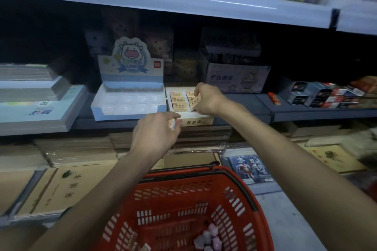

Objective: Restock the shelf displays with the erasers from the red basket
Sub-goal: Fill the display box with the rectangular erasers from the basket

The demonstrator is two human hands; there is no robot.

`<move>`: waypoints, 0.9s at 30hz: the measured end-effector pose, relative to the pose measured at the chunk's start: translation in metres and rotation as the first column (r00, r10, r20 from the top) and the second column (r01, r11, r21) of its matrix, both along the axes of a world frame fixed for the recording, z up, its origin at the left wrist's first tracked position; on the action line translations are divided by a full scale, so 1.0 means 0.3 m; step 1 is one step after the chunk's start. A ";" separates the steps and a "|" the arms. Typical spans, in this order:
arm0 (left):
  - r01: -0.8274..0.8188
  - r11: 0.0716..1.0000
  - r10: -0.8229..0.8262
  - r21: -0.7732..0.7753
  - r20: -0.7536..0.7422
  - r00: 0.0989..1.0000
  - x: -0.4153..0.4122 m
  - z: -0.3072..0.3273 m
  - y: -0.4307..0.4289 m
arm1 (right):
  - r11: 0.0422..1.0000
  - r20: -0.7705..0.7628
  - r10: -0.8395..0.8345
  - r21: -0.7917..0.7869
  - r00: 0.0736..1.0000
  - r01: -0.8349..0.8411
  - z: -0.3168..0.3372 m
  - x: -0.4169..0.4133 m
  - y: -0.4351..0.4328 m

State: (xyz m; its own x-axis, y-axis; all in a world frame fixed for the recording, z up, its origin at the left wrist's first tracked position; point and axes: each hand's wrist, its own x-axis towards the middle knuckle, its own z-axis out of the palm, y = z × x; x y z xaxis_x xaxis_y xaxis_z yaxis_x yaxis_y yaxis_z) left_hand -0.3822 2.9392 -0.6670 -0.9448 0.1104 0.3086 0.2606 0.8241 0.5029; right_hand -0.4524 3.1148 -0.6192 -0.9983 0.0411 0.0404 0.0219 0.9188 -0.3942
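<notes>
The right hand (206,99) pinches a slanted eraser (195,102) between thumb and fingertips over the right half of the cream display box (195,122). This eraser is a small rectangular block in a cream paper sleeve with a red mark at one end. Its printed face is tipped toward the camera and its long axis climbs from lower left to upper right. Below and to the left, the left hand (157,131) curls around a half-hidden eraser (175,124) just at the box's front left corner. Only a white end and a red-marked corner show between the fingers, so its long axis cannot be told. Inside the cardboard box the packed erasers (176,100) lie flat with labels up, long axes running left to right. Three show in the left column and at least two more in the right, partly behind the fingers. The box stands on the grey shelf (255,104), touching the blue-and-white cow display box (130,85) to its left, which holds a clear moulded plastic tray with two rows of rounded wells. In front of the shelf, near the person, is the red basket (240,186), hard plastic with slotted walls and a dark handle. Near its bottom lies a cluster of about five rounded pastel erasers (208,238) in pink and lilac. A couple of cream sleeved blocks (140,247) lie at the frame's lower edge.
</notes>
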 end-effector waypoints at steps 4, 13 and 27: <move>-0.002 0.999 -0.001 -0.048 -0.046 0.999 0.012 -0.003 -0.008 | 0.976 -0.080 0.064 0.214 0.995 -0.045 0.000 0.030 -0.015; 0.026 0.999 -0.027 -0.022 -0.040 0.999 -0.002 -0.028 -0.011 | 0.966 -0.172 0.038 0.258 0.984 0.007 -0.048 0.038 0.007; 0.058 0.997 -0.061 -0.050 -0.069 0.996 -0.031 -0.063 -0.023 | 0.984 -0.218 0.061 0.174 0.974 -0.023 -0.089 -0.006 0.048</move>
